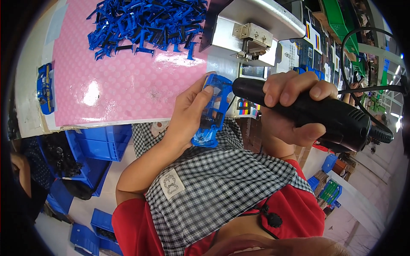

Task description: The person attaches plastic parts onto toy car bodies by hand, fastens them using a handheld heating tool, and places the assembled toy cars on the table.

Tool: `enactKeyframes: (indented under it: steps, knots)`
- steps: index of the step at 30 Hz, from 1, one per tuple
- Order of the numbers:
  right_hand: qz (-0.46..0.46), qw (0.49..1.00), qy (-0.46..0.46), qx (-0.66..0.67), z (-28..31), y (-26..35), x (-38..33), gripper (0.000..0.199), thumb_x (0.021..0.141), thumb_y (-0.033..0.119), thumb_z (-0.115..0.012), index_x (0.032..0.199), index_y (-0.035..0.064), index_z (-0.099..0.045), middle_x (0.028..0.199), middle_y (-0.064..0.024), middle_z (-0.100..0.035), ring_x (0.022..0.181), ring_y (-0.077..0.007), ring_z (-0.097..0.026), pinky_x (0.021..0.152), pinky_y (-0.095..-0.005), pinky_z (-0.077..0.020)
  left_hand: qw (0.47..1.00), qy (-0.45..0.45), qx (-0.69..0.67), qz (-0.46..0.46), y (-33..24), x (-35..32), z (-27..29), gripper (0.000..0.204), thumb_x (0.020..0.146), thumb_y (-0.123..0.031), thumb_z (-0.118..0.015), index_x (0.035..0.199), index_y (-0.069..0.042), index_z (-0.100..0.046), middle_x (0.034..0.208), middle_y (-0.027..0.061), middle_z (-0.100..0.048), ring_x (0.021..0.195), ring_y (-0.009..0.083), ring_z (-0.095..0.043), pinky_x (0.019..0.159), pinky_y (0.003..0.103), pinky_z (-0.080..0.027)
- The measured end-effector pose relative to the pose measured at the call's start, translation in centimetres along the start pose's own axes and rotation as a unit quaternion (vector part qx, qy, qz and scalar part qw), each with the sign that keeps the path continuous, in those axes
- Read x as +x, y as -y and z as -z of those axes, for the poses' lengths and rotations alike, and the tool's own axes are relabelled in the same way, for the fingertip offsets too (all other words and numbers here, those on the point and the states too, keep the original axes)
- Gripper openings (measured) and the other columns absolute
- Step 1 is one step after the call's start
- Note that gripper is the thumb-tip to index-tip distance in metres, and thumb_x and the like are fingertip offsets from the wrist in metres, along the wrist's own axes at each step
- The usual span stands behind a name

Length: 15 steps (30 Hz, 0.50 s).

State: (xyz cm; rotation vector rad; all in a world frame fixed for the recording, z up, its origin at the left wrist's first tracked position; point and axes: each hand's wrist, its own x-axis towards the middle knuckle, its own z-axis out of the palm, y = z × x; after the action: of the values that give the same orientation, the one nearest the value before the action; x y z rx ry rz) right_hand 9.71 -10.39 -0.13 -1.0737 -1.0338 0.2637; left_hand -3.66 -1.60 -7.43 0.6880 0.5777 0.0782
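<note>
My left hand [191, 109] grips a translucent blue plastic housing [218, 98], thumb on its face and fingers behind. Black parts show inside the housing. In my right hand [294, 100] is a black corded electric screwdriver [337, 117], fingers wrapped around its body. The tool's rounded nose is close against the right edge of the housing; whether its bit touches a screw I cannot see. Both hands are held in front of the table edge, above my checked apron [213, 183].
A heap of blue and black plastic parts [149, 25] covers the far side of the pink table mat [119, 85]. Another blue housing [45, 88] lies at the left. A metal fixture [252, 38] stands beyond my right hand. Blue bins [98, 143] sit below left; a black cable [363, 89] loops at right.
</note>
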Motion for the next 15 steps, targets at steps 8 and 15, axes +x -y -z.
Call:
enactKeyframes:
  steps: [8, 15]
  knots:
    - [-0.041, 0.995, -0.026, 0.088, -0.4, 0.63, 0.01, 0.057, 0.072, 0.041, -0.077, 0.104, 0.0099, -0.042, 0.079, -0.0101, -0.054, 0.065, -0.0214, -0.055, 0.059, -0.033, -0.0478, 1.0, 0.002, -0.005, -0.004, -0.11, -0.07, -0.32, 0.04, 0.098, -0.023, -0.044, 0.132, -0.002, -0.046, 0.102, 0.0095, -0.065, 0.083, 0.0106, -0.063, 0.065, 0.021, -0.05]
    - [0.015, 1.0, 0.001, 0.012, 0.14, 0.26, -0.01, 0.053, 0.084, 0.056, -0.058, 0.106, 0.0098, -0.044, 0.075, -0.0063, -0.048, 0.054, -0.0169, -0.051, 0.056, -0.0328, -0.0459, 1.0, -0.007, 0.005, -0.012, 0.25, 0.06, -0.19, 0.039, 0.098, -0.024, -0.044, 0.13, -0.002, -0.047, 0.101, 0.0095, -0.065, 0.082, 0.01, -0.063, 0.064, 0.021, -0.05]
